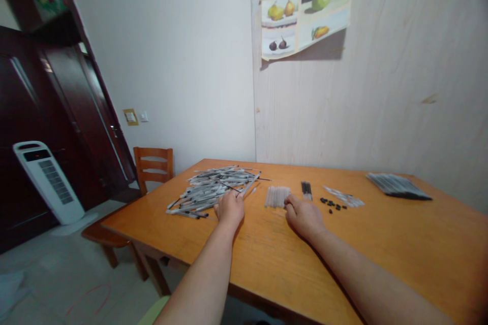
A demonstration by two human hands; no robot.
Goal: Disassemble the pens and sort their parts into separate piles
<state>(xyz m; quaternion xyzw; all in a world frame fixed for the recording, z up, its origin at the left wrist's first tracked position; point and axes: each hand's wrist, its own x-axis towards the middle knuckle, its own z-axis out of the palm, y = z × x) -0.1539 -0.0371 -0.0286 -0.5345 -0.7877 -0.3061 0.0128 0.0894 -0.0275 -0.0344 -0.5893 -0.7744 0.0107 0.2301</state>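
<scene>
My left hand (pixel 229 208) rests on the wooden table (pixel 400 249) at the near edge of a heap of grey pen barrels (pixel 213 188), its fingers curled round a thin black refill that sticks out to the upper left. My right hand (pixel 303 216) lies knuckles up just right of it, fingertips curled at the near end of a row of clear plastic tubes (pixel 277 196). A small bundle of black refills (pixel 306 190) lies beyond the right hand. Several tiny black caps (pixel 332 205) are scattered further right, beside a clear plastic bag (pixel 344 196).
A stack of dark packets (pixel 398 186) lies at the table's far right by the wall. A wooden chair (pixel 153 165) stands at the table's left end, a white tower heater (pixel 48 180) on the floor beyond. A fruit poster (pixel 305 15) hangs on the wall.
</scene>
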